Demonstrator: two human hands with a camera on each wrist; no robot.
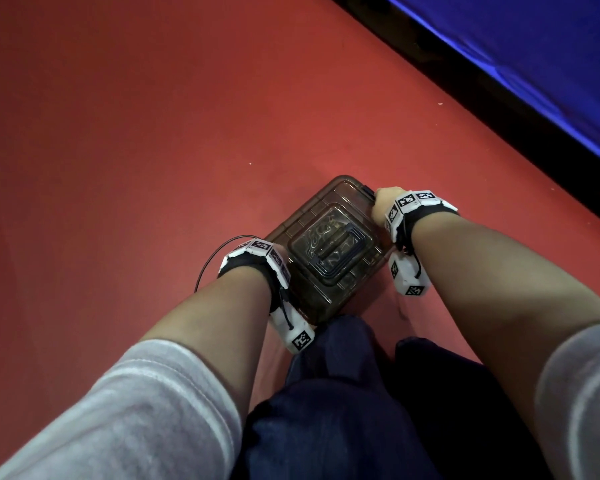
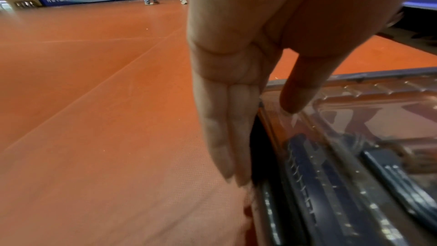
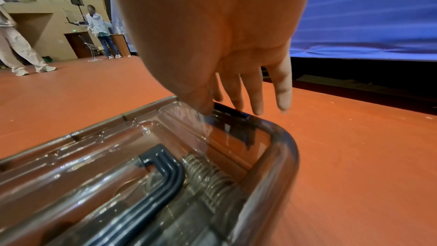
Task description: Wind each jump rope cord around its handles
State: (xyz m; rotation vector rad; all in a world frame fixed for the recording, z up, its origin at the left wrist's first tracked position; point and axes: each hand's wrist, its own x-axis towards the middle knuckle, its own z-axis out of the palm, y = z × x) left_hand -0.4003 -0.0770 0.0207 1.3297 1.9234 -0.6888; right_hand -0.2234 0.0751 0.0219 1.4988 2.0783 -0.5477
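A smoky see-through plastic box with its lid down lies on the red floor in front of my knees. Coiled jump rope cord shows through the lid beside the black lid handle. My left hand is at the box's left end, fingers straight down along the side by a dark latch, thumb on the lid. My right hand is at the far right end. Its thumb presses on the black latch, and its fingers hang straight past the edge.
A blue padded wall on a black base runs along the right. Two people stand far off on the red floor. My dark trouser legs are just behind the box. A thin black cable loops by my left wrist.
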